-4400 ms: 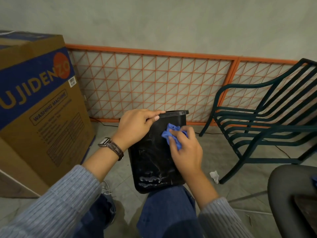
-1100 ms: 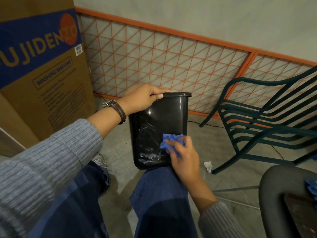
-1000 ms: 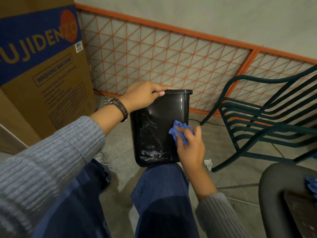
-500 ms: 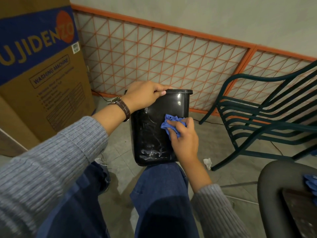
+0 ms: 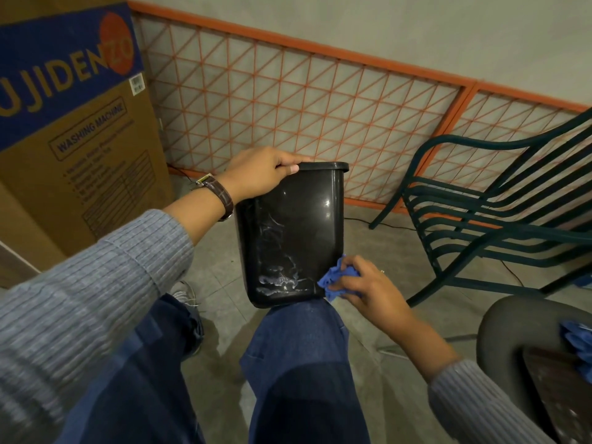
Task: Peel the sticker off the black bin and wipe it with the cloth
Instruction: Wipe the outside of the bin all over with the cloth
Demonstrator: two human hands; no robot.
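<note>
The cardboard box [image 5: 73, 129] ran off the left and top edges, its brand name lost its first letter, and its small print was too fine to read. The left hand [image 5: 259, 174] covered the black bin [image 5: 298, 225] at its near rim corner; the knee [image 5: 298, 322] hid the bin's base. Much of the cloth [image 5: 333, 280] sat buried in the right hand [image 5: 374, 290]. The green chair [image 5: 499, 219] and a dark rounded seat [image 5: 509, 328] were cut by the right edge. The left sleeve [image 5: 80, 299] was blurred.
</note>
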